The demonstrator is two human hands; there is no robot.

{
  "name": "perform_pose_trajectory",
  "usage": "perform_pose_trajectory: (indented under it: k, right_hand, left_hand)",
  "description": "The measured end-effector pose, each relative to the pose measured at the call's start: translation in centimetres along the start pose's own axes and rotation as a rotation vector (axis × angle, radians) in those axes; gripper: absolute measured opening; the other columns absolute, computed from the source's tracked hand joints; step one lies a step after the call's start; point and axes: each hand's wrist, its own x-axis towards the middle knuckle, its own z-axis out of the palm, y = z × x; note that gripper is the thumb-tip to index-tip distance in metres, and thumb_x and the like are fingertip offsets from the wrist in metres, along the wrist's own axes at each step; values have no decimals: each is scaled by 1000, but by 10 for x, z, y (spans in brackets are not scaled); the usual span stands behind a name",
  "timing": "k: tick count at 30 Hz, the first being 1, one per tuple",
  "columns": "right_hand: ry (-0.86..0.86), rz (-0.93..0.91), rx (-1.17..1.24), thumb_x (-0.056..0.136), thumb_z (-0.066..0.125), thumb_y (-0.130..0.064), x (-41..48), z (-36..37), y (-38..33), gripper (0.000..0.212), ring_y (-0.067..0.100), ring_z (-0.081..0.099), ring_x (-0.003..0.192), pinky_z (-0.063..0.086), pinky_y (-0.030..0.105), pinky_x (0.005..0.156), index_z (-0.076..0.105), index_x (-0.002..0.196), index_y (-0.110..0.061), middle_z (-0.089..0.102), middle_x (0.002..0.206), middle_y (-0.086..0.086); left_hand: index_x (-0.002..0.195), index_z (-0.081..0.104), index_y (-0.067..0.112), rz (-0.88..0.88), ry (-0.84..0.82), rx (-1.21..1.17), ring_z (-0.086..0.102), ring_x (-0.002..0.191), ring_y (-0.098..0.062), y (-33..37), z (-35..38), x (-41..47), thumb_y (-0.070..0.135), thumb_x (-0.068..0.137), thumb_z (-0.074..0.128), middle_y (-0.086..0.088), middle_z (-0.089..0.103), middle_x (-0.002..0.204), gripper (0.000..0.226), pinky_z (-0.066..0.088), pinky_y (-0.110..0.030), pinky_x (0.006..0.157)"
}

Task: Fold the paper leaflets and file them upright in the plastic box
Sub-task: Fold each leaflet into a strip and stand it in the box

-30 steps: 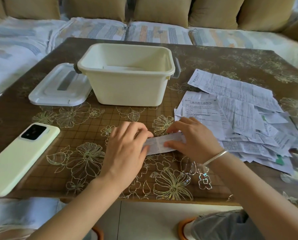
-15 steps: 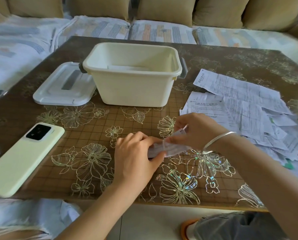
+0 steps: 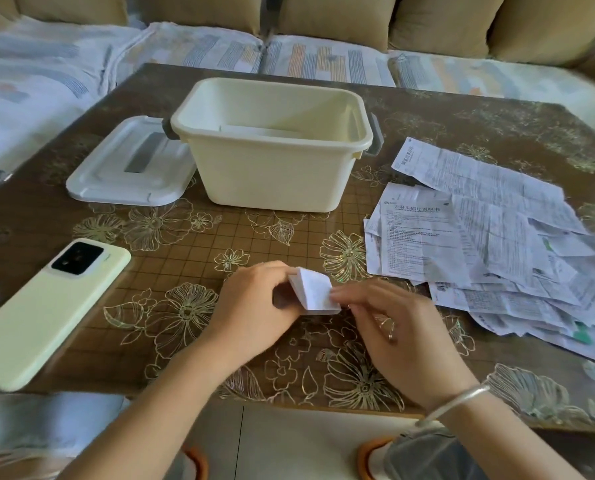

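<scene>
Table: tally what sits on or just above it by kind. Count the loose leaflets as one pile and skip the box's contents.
Plastic box: 1
Lid: 1
Phone: 1
Folded leaflet: 1
Pile of loose leaflets: 1
Total: 5

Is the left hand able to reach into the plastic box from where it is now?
Probably yes: only bare table lies between the left hand, holding the folded leaflet, and the plastic box, whose lid is off.
</scene>
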Motion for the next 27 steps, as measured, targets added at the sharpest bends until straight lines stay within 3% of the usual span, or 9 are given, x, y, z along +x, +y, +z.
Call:
perform_pose_trajectory:
  k: [3, 4, 7, 9, 13, 16, 20, 27]
  right_hand:
    - [3, -66, -41, 87, 55, -7, -7, 7, -3, 29, -5, 61, 106, 54, 20, 85, 72, 107, -19, 68, 112, -15]
    - [-8, -78, -67, 88, 54, -10, -8, 9, -5, 30, -4, 61, 106, 54, 21, 83, 72, 109, -20, 67, 114, -15]
    - [-27, -102, -166, 84, 55, -11, -10, 11, -9, 37, 3, 64, 104, 57, 26, 82, 69, 116, -22, 65, 119, -13]
    - [-48, -125, -254, 80, 55, -9, -10, 14, -11, 41, 9, 65, 105, 56, 31, 84, 68, 118, -19, 65, 121, -10]
    - [-99, -153, -345, 84, 44, -15, -9, 21, -13, 41, 15, 60, 106, 54, 36, 82, 67, 119, -14, 66, 121, -5]
    - [-72, -162, -388, 83, 52, -15, -8, 22, -12, 36, 17, 61, 96, 55, 32, 80, 69, 115, -12, 67, 117, -4]
    - [31, -175, -449, 79, 64, -14, -6, 28, -10, 29, 19, 63, 84, 56, 31, 72, 72, 107, -11, 70, 108, -3]
    - [142, -167, -493, 87, 64, -18, -1, 34, -10, 13, 18, 62, 69, 52, 32, 54, 73, 96, -16, 72, 86, -6]
  left_hand:
    - [120, 66, 37, -38, -137, -48, 58, 102, 1, -10, -16, 4, 4, 86, 64, 19, 65, 118, 47, 45, -4, 76]
    - [121, 64, 40, -38, -163, -57, 58, 104, 0, -13, -19, 5, 0, 88, 60, 18, 63, 123, 52, 44, -2, 77]
    - [121, 62, 46, -20, -174, -53, 64, 103, -12, -17, -23, 7, 1, 94, 47, 22, 61, 125, 55, 51, -16, 83]
    - [124, 62, 41, -17, -164, -82, 60, 108, 0, -17, -24, 7, 5, 99, 43, 25, 64, 118, 48, 45, -8, 83]
    - [128, 58, 34, 14, -155, -186, 62, 103, 2, -17, -22, 6, 40, 99, 45, 26, 67, 111, 32, 49, -25, 90]
    - [127, 57, 35, 66, -162, -174, 58, 104, 6, -19, -21, 4, 65, 77, 62, 24, 64, 114, 59, 44, -10, 85]
    - [117, 65, 33, 141, -58, -38, 58, 95, -2, -26, -16, 4, 45, 74, 74, 20, 60, 105, 46, 42, -11, 74]
    - [105, 70, 30, 195, 73, 57, 56, 88, -1, -31, -4, 3, 31, 80, 73, 20, 64, 100, 26, 43, -17, 73]
